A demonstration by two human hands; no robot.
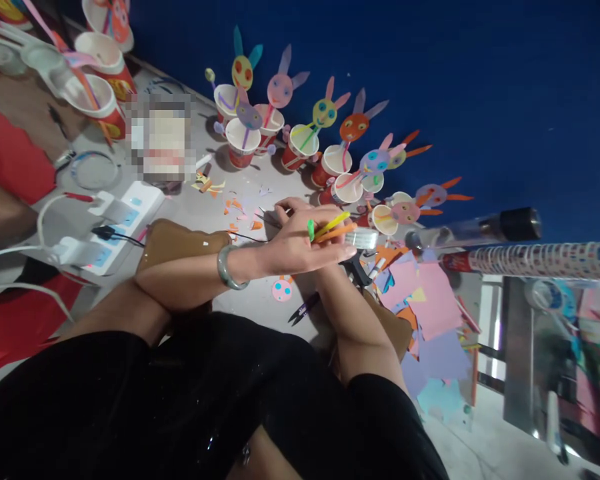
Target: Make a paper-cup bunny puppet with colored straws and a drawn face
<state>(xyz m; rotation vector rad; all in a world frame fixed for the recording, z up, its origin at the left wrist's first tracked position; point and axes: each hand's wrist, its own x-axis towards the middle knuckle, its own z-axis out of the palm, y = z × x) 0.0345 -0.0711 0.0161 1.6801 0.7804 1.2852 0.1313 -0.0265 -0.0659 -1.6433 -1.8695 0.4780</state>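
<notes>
My left hand [300,245], with a bracelet [224,268] at its wrist, is closed around a yellow strip [333,227] and an orange strip [336,233]. A small green piece [311,231] shows at its knuckles. Behind it, my right hand [291,208] is mostly hidden; its bent fingers point left, near a thin dark tip [266,219], and what they grip is unclear. Beside the left thumb is a clear, shiny object [363,239]. Below the hands lie a pink paper face [282,289] with blue eyes and dark snips [304,311].
Several paper cups [300,148] with rabbit faces line the blue wall [430,80]. Paper scraps [235,212] lie ahead. A power strip [125,227] with cables is left, coloured paper sheets [437,293] right. A stack of cups [545,260] juts out at right.
</notes>
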